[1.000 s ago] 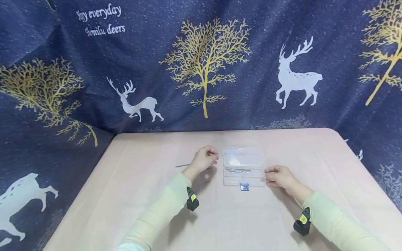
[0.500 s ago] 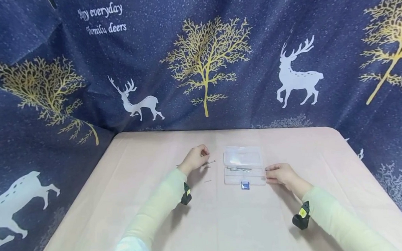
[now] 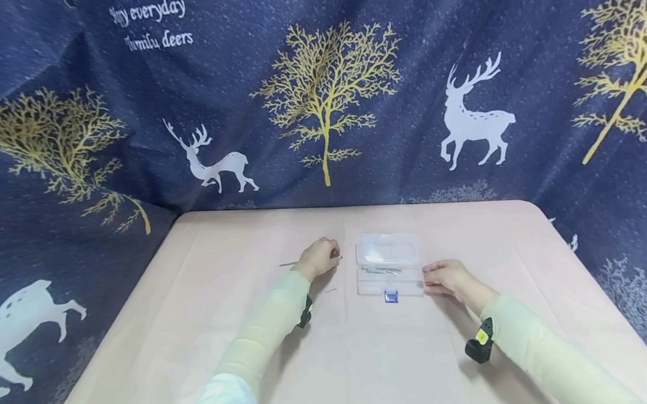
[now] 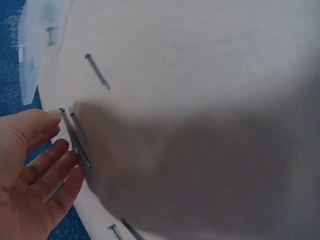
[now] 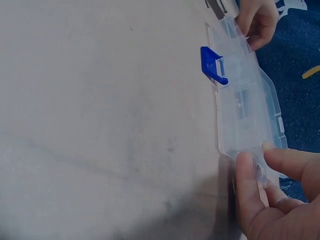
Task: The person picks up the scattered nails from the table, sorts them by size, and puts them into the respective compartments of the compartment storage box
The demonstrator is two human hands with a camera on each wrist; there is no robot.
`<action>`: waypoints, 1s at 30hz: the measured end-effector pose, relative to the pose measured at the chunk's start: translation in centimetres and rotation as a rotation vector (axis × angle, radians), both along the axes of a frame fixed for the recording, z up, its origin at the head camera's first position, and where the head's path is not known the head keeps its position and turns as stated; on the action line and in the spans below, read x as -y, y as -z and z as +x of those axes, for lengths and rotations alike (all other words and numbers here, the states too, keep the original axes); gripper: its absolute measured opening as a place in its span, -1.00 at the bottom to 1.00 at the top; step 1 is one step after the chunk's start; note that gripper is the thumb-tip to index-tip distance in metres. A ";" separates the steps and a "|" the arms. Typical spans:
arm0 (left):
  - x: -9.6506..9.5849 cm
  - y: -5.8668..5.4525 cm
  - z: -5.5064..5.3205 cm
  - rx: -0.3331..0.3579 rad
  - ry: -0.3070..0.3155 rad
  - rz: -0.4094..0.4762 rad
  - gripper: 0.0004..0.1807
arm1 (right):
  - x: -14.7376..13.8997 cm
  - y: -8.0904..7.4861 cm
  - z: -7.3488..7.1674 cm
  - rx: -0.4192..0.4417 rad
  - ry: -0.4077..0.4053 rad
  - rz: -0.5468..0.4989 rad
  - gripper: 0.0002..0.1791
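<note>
My left hand [image 3: 318,258] is low over the table, its fingers loosely bent. In the left wrist view, the thumb and index tips of that hand [image 4: 35,165] are at the head of a long grey nail [image 4: 76,139]; whether they touch it is unclear. A shorter nail [image 4: 79,127] lies beside it, and another short nail [image 4: 97,72] lies apart. With thumb and fingers, my right hand [image 3: 456,279] pinches the right end of a clear plastic box [image 3: 407,289], whose lid [image 3: 387,247] stands open. Several long nails [image 3: 382,271] lie inside the box.
A blue latch [image 3: 391,297] sticks out from the box's front edge. Left of my left hand, a thin dark rod or nail [image 3: 287,265] lies on the pink tablecloth [image 3: 394,364]. A dark blue curtain [image 3: 211,97] hangs behind the table.
My left hand first moves left from beside the box, baring nails on the table, then comes slightly right and down over them. My right hand stays at the box's end.
</note>
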State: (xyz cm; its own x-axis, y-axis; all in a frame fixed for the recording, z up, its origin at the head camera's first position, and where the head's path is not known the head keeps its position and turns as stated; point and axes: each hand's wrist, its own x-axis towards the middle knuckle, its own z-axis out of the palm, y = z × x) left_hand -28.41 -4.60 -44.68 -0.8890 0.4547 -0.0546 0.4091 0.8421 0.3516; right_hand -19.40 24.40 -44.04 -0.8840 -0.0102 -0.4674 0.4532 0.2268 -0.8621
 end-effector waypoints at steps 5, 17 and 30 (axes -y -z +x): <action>-0.5 0.5 0.0 -0.044 0.010 -0.034 -0.80 | -0.2 -0.3 -0.3 0.025 -0.013 -0.066 -0.51; -1.2 1.2 -0.4 -0.060 -0.040 -0.030 -0.87 | -0.7 0.1 -0.8 0.076 -0.025 -0.135 -0.46; -1.7 1.1 -0.3 -0.057 -0.029 -0.078 -0.90 | -0.5 0.4 -0.6 0.032 -0.038 -0.160 -0.47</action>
